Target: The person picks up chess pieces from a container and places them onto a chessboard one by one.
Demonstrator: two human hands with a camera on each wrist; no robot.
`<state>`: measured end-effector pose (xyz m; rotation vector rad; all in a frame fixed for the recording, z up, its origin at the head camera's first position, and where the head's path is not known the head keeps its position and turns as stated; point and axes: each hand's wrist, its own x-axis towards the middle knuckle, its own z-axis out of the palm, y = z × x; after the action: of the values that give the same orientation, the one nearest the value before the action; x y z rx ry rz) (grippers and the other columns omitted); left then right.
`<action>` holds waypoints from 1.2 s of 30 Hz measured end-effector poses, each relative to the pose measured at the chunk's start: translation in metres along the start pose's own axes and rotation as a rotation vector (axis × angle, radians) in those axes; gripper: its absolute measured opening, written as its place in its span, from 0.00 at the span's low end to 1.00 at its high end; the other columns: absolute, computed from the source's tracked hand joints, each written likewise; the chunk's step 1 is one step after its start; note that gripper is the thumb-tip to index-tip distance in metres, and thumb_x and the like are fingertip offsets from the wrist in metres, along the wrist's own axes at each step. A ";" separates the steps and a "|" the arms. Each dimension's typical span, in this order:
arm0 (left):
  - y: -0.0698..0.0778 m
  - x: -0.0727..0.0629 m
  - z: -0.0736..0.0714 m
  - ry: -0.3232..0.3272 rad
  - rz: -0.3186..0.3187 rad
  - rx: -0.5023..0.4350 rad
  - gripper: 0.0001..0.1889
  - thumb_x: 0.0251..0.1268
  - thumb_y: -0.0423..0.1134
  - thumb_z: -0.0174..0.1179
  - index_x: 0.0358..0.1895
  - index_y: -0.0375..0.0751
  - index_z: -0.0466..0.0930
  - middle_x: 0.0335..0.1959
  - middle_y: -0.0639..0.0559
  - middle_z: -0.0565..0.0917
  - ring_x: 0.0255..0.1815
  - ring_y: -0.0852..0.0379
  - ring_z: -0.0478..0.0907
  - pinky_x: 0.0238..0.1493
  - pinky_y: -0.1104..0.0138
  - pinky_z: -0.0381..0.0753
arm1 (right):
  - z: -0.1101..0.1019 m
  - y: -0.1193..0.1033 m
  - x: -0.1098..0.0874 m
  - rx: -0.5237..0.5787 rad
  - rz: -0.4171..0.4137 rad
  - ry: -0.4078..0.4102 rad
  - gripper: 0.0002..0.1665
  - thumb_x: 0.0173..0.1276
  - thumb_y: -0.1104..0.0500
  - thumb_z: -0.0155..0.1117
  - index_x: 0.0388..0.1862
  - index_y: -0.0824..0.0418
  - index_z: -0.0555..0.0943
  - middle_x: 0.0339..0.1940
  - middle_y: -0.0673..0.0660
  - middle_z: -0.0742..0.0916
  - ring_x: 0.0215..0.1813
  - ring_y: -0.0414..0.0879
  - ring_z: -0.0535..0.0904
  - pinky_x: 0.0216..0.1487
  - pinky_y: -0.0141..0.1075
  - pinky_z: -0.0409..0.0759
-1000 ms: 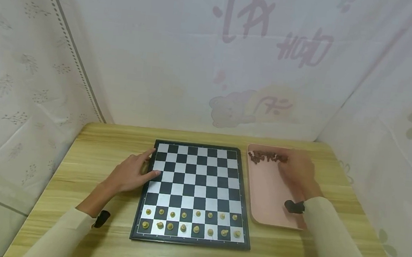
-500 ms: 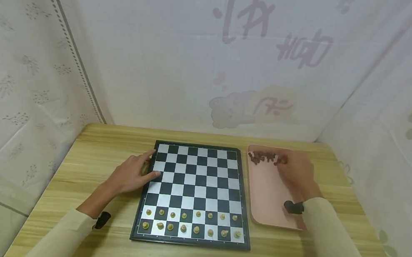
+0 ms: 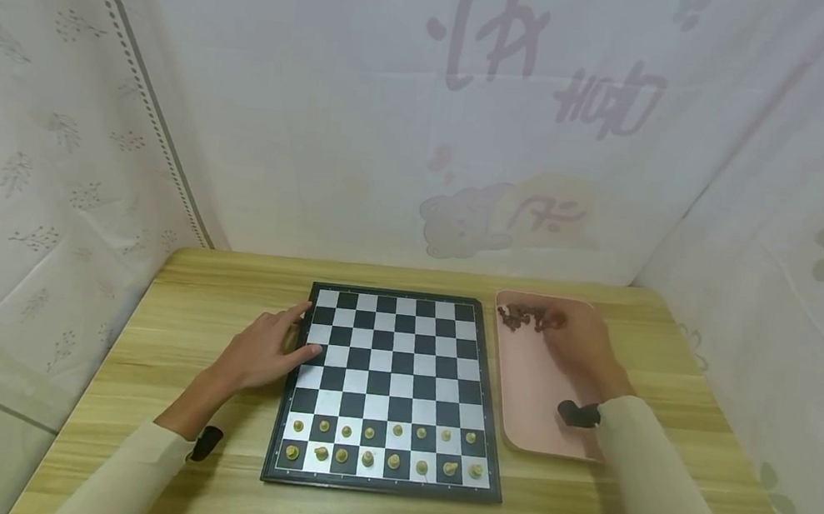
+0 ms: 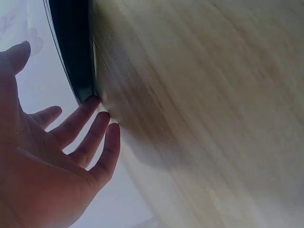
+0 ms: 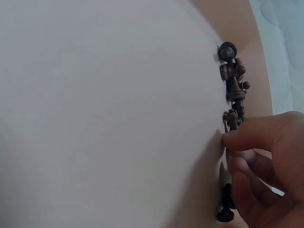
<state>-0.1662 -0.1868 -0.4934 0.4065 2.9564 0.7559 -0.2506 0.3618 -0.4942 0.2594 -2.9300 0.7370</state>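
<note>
My left hand rests at the left side of the black-and-white chessboard. Its thumb lies over the board's edge; in the left wrist view, fingertips touch the dark rim from the side. Pale chess pieces stand in two rows along the board's near side. Over at the pink tray, my right hand reaches among dark brown chess pieces heaped at its far side. In the right wrist view, the thumb is beside a rook, and curled fingers partly hide other pieces; whether one is pinched is unclear.
The wooden table carries the board and, right of it, the tray. Patterned white cloth hangs behind the table and at both sides. The tray's raised wall runs close beside the dark pieces.
My right hand has shifted slightly left along the heap of dark pieces in the tray. The left hand and the pale pieces stay where they were.
</note>
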 end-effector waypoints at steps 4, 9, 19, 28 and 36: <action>0.001 -0.001 0.000 0.002 0.000 0.001 0.47 0.76 0.65 0.60 0.86 0.38 0.63 0.75 0.33 0.78 0.74 0.29 0.74 0.64 0.34 0.78 | 0.004 0.002 0.000 0.096 0.029 0.000 0.14 0.62 0.75 0.65 0.40 0.64 0.92 0.51 0.63 0.91 0.51 0.60 0.82 0.50 0.53 0.79; 0.000 0.000 -0.001 0.006 -0.004 -0.014 0.47 0.77 0.65 0.59 0.87 0.38 0.62 0.74 0.33 0.79 0.75 0.29 0.73 0.67 0.34 0.75 | 0.007 0.008 0.000 0.159 0.007 0.026 0.14 0.59 0.76 0.70 0.44 0.71 0.91 0.48 0.68 0.91 0.51 0.64 0.84 0.51 0.55 0.80; 0.000 0.003 -0.004 -0.006 -0.068 -0.281 0.44 0.82 0.57 0.60 0.89 0.38 0.54 0.73 0.29 0.79 0.69 0.30 0.81 0.70 0.33 0.72 | 0.007 0.012 0.001 0.195 0.028 0.048 0.12 0.61 0.75 0.70 0.44 0.71 0.91 0.47 0.69 0.91 0.48 0.62 0.85 0.47 0.48 0.80; 0.002 0.002 -0.001 -0.002 -0.150 -0.426 0.42 0.85 0.55 0.59 0.89 0.39 0.53 0.75 0.27 0.76 0.72 0.27 0.77 0.68 0.34 0.75 | 0.005 0.010 -0.005 0.237 0.085 0.033 0.11 0.64 0.74 0.71 0.46 0.71 0.90 0.47 0.69 0.90 0.48 0.62 0.86 0.47 0.44 0.81; 0.003 -0.001 -0.001 0.002 -0.177 -0.465 0.42 0.86 0.59 0.56 0.89 0.41 0.54 0.77 0.28 0.75 0.76 0.27 0.74 0.71 0.33 0.73 | 0.010 0.015 -0.003 0.265 0.080 0.060 0.11 0.64 0.72 0.75 0.46 0.69 0.91 0.48 0.66 0.91 0.46 0.55 0.85 0.44 0.37 0.80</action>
<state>-0.1647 -0.1849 -0.4907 0.1080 2.6457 1.3630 -0.2506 0.3703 -0.5102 0.1392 -2.7965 1.1263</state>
